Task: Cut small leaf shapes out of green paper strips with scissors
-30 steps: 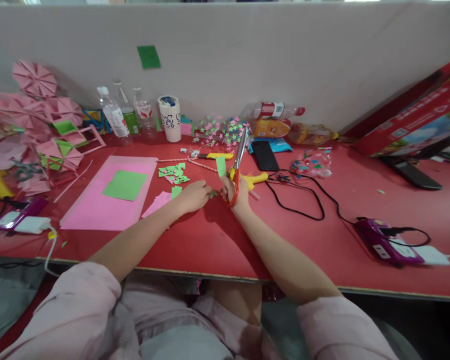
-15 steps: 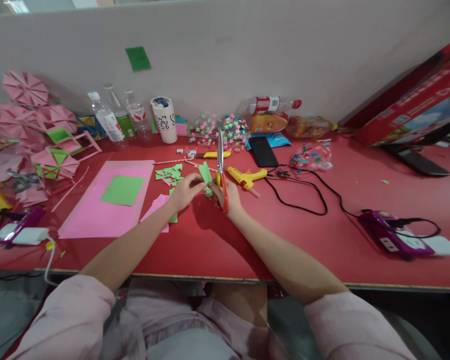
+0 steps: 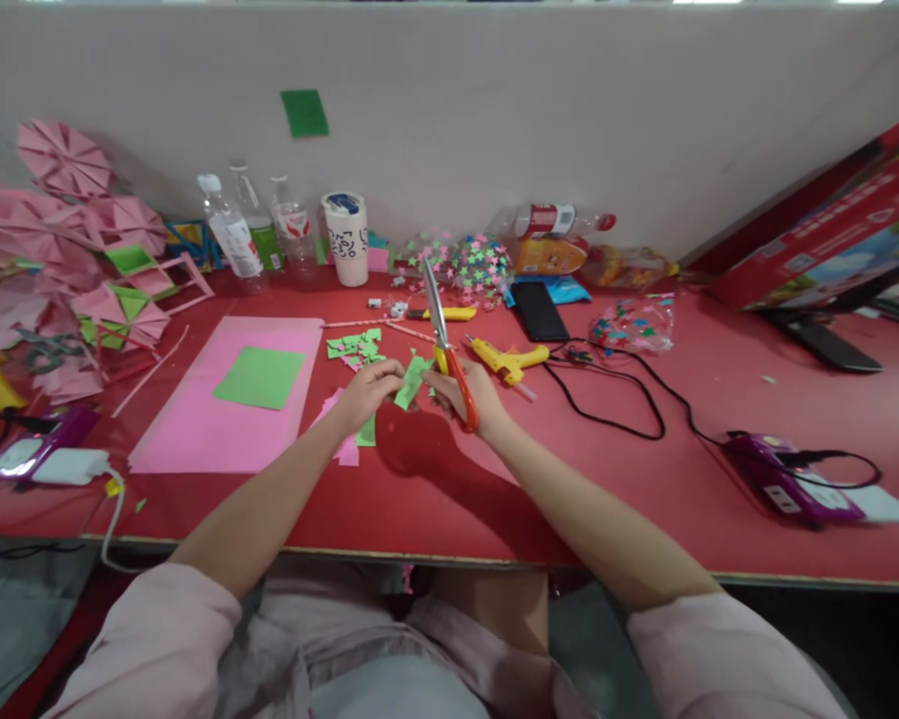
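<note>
Between my hands is a small strip of green paper (image 3: 412, 383). My left hand (image 3: 376, 389) pinches its left side. My right hand (image 3: 468, 391) keeps hold of a pair of scissors (image 3: 441, 325) with orange and yellow handles, the blades pointing up and away, while its fingertips touch the strip's right side. Just left of the hands lies a heap of cut green paper pieces (image 3: 356, 346). Pink paper scraps (image 3: 349, 451) lie partly under my left wrist. To the right of the scissors rests a yellow hot glue gun (image 3: 510, 359).
Pink sheets (image 3: 195, 439) with a green square (image 3: 261, 377) lie at left. A utility knife (image 3: 449, 314), a phone (image 3: 539, 311) and a tumbler (image 3: 347, 240) stand or lie behind. A black cord (image 3: 648, 399) runs to a purple power strip (image 3: 775, 469). Folded pink paper shapes (image 3: 67, 240) fill the far left.
The green strip has turned and now lies across between both hands, tilted the other way. The scissors lean further left at the tip. The whole view has shifted slightly.
</note>
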The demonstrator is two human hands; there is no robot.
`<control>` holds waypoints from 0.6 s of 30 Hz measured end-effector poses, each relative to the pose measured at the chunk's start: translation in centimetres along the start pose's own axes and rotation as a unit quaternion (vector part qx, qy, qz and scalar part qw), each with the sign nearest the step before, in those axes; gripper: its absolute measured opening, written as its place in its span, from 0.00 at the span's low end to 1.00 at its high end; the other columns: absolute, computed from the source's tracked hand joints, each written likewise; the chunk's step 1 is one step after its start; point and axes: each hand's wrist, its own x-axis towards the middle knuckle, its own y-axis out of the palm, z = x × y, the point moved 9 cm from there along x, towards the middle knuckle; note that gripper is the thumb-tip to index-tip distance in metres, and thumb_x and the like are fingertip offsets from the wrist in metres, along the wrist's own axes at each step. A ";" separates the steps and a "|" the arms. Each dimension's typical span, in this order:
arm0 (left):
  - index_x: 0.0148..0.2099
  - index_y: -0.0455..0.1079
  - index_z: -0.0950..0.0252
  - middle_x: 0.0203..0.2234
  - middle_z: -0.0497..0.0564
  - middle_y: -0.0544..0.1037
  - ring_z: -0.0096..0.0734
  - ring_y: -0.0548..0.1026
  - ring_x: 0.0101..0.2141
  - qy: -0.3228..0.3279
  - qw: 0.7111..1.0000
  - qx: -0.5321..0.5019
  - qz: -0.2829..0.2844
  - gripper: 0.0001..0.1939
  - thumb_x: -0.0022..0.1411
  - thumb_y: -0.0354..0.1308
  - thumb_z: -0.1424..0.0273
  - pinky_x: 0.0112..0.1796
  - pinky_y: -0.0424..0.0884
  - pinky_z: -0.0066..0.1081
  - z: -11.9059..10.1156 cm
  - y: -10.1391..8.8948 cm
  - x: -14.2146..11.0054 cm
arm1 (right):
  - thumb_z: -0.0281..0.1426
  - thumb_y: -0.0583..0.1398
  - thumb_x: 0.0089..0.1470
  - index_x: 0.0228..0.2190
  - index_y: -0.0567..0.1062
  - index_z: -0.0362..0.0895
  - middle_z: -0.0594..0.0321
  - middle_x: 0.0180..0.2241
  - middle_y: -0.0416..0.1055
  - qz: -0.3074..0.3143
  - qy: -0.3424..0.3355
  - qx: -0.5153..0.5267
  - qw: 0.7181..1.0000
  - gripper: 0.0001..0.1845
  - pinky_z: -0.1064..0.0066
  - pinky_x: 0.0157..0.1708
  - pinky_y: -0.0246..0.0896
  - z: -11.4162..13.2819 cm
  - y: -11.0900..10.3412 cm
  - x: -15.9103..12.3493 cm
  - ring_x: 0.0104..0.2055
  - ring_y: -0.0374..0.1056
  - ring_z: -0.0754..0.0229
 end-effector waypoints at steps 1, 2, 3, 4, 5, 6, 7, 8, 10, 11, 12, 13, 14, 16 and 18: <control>0.25 0.59 0.64 0.18 0.43 0.63 0.22 0.65 0.22 -0.003 1.000 -0.005 -0.001 0.03 0.50 0.50 0.73 0.27 0.64 0.27 0.2 -0.1 0.0 | 0.36 0.60 0.44 0.17 0.62 0.44 0.73 0.08 0.56 0.002 0.003 -0.008 1.000 0.14 0.78 0.11 0.48 0.2 0.1 0.1 0.10 0.52 0.70; 0.25 0.59 0.64 0.18 0.43 0.65 0.23 0.66 0.21 -0.006 1.000 -0.012 -0.004 0.03 0.50 0.49 0.73 0.27 0.64 0.27 0.3 -0.2 0.0 | 0.35 0.60 0.44 0.16 0.62 0.44 0.73 0.08 0.56 0.004 0.007 -0.017 1.000 0.14 0.78 0.11 0.47 0.3 0.3 0.2 0.10 0.52 0.70; 0.25 0.59 0.64 0.18 0.43 0.66 0.23 0.67 0.21 -0.011 1.000 -0.021 -0.004 0.03 0.50 0.49 0.73 0.26 0.65 0.27 0.4 -0.3 0.0 | 0.34 0.60 0.44 0.16 0.62 0.44 0.72 0.08 0.57 0.007 0.011 -0.023 1.000 0.14 0.78 0.11 0.47 0.4 0.5 0.3 0.10 0.52 0.70; 0.26 0.58 0.64 0.19 0.44 0.67 0.23 0.68 0.21 -0.017 0.999 -0.032 0.000 0.03 0.51 0.49 0.72 0.26 0.66 0.27 0.5 -0.3 -0.1 | 0.34 0.60 0.44 0.15 0.62 0.44 0.72 0.08 0.57 0.008 0.015 -0.027 0.999 0.14 0.78 0.11 0.47 0.4 0.7 0.5 0.10 0.52 0.70; 0.28 0.58 0.63 0.20 0.44 0.68 0.23 0.69 0.20 -0.024 0.999 -0.044 0.006 0.03 0.52 0.50 0.71 0.25 0.66 0.27 0.5 -0.2 -0.1 | 0.33 0.60 0.44 0.15 0.62 0.44 0.72 0.08 0.56 0.006 0.018 -0.027 0.999 0.14 0.78 0.11 0.47 0.4 0.9 0.6 0.10 0.52 0.70; 0.29 0.58 0.63 0.20 0.44 0.70 0.23 0.70 0.19 -0.030 0.998 -0.054 0.012 0.03 0.52 0.50 0.70 0.23 0.66 0.27 0.4 -0.2 -0.2 | 0.33 0.59 0.44 0.15 0.61 0.44 0.73 0.08 0.55 0.002 0.017 -0.023 1.000 0.14 0.77 0.11 0.47 0.4 1.1 0.8 0.10 0.53 0.70; 0.31 0.58 0.63 0.21 0.44 0.71 0.23 0.70 0.18 -0.034 0.998 -0.059 0.015 0.05 0.53 0.51 0.69 0.22 0.65 0.26 0.2 -0.2 -0.3 | 0.32 0.59 0.45 0.15 0.61 0.45 0.72 0.08 0.55 -0.008 0.014 -0.019 1.000 0.13 0.77 0.10 0.47 0.3 1.2 0.9 0.10 0.53 0.69; 0.32 0.58 0.63 0.21 0.44 0.72 0.23 0.71 0.17 -0.038 0.997 -0.059 0.016 0.06 0.54 0.52 0.68 0.20 0.65 0.25 0.1 -0.3 -0.3 | 0.32 0.58 0.45 0.16 0.61 0.45 0.72 0.08 0.55 -0.012 0.009 -0.014 1.000 0.13 0.77 0.11 0.48 0.3 1.3 1.1 0.10 0.53 0.69; 0.32 0.59 0.64 0.22 0.44 0.72 0.21 0.69 0.15 -0.035 0.998 -0.048 0.011 0.07 0.55 0.53 0.67 0.19 0.63 0.24 -0.3 -0.6 -0.4 | 0.33 0.58 0.46 0.16 0.60 0.45 0.73 0.08 0.55 -0.016 -0.006 -0.006 1.000 0.13 0.76 0.13 0.51 0.3 1.6 1.3 0.10 0.53 0.69; 0.31 0.60 0.65 0.21 0.44 0.72 0.20 0.69 0.15 -0.031 0.999 -0.044 0.005 0.06 0.55 0.53 0.68 0.19 0.63 0.24 -0.4 -0.8 -0.3 | 0.34 0.58 0.47 0.17 0.60 0.45 0.73 0.08 0.55 -0.012 -0.013 -0.003 1.000 0.13 0.75 0.15 0.54 0.3 1.7 1.4 0.10 0.53 0.69; 0.31 0.60 0.65 0.20 0.44 0.71 0.19 0.68 0.15 -0.026 0.999 -0.046 -0.004 0.05 0.56 0.52 0.69 0.19 0.62 0.23 -0.5 -1.0 -0.2 | 0.36 0.58 0.47 0.18 0.60 0.45 0.74 0.08 0.55 -0.007 -0.018 -0.002 1.000 0.14 0.74 0.16 0.55 0.3 1.7 1.4 0.10 0.53 0.69; 0.31 0.60 0.65 0.19 0.43 0.70 0.18 0.67 0.15 -0.019 0.998 -0.054 -0.019 0.04 0.56 0.51 0.71 0.20 0.62 0.23 -0.6 -1.4 -0.2 | 0.39 0.58 0.47 0.19 0.61 0.45 0.74 0.08 0.54 0.003 -0.021 -0.002 1.000 0.14 0.74 0.17 0.56 0.3 1.7 1.3 0.10 0.53 0.69; 0.31 0.60 0.65 0.19 0.42 0.69 0.17 0.66 0.15 -0.011 0.997 -0.066 -0.037 0.03 0.56 0.50 0.72 0.20 0.62 0.22 -0.7 -1.8 -0.1 | 0.43 0.58 0.48 0.21 0.63 0.45 0.74 0.09 0.55 0.014 -0.016 -0.005 1.000 0.15 0.74 0.16 0.55 0.1 1.7 1.3 0.10 0.53 0.69; 0.32 0.59 0.64 0.18 0.41 0.67 0.16 0.65 0.16 0.009 0.992 -0.091 -0.085 0.02 0.58 0.48 0.74 0.20 0.61 0.21 -1.0 -2.9 -0.1 | 0.48 0.58 0.46 0.22 0.64 0.44 0.73 0.10 0.55 0.048 0.006 -0.042 0.998 0.20 0.74 0.14 0.50 -0.4 1.6 1.0 0.11 0.52 0.69; 0.32 0.59 0.64 0.17 0.40 0.66 0.15 0.64 0.16 0.033 0.987 -0.100 -0.124 0.03 0.59 0.48 0.73 0.20 0.60 0.20 -1.6 -3.8 -0.3 | 0.50 0.60 0.42 0.21 0.65 0.43 0.71 0.13 0.58 0.075 0.016 -0.111 0.991 0.22 0.74 0.15 0.49 -0.8 1.4 0.6 0.13 0.55 0.68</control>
